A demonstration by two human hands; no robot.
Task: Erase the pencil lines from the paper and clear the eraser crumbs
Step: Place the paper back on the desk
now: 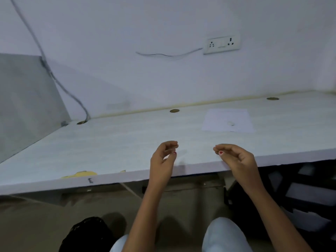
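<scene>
Head view: left hand (163,158) and right hand (236,158) hover over the desk (109,142) edge, loosely curled, holding nothing. Paper (215,118) sits up-right of centre, long axis across frame, nearer my right (white lump on it: probably the eraser (231,123)).

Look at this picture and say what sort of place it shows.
Probably a study or office workstation: a long pale laminate desk with round brass-rimmed cable holes, a white wall socket panel above it, and a white sheet of paper lying on it.
</scene>
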